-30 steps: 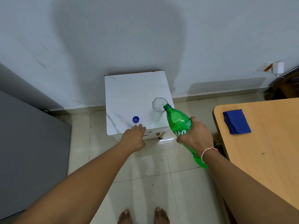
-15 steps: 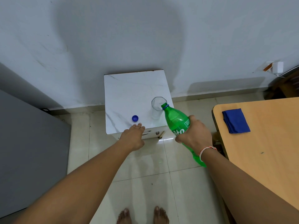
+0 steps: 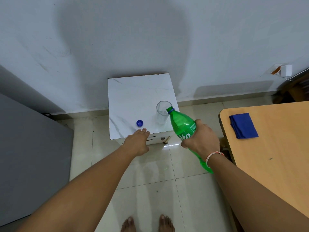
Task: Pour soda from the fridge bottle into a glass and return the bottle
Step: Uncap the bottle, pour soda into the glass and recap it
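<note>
My right hand (image 3: 201,139) grips a green soda bottle (image 3: 181,123) around its label. The uncapped bottle is tilted, and its open mouth sits at the rim of a clear glass (image 3: 163,112). That glass stands upright near the front right corner of a small white marble-top cabinet (image 3: 133,97). The bottle's blue cap (image 3: 139,123) lies on the cabinet top near its front edge. My left hand (image 3: 138,141) rests with straight fingers on the cabinet's front edge, just in front of the cap.
A wooden table (image 3: 275,156) stands at the right with a folded blue cloth (image 3: 243,125) on it. A grey appliance side (image 3: 30,156) fills the left. Pale floor tiles lie between them, with my bare feet at the bottom.
The bottle's mouth has moved left and up to the glass rim. My left hand has stayed on the cabinet edge.
</note>
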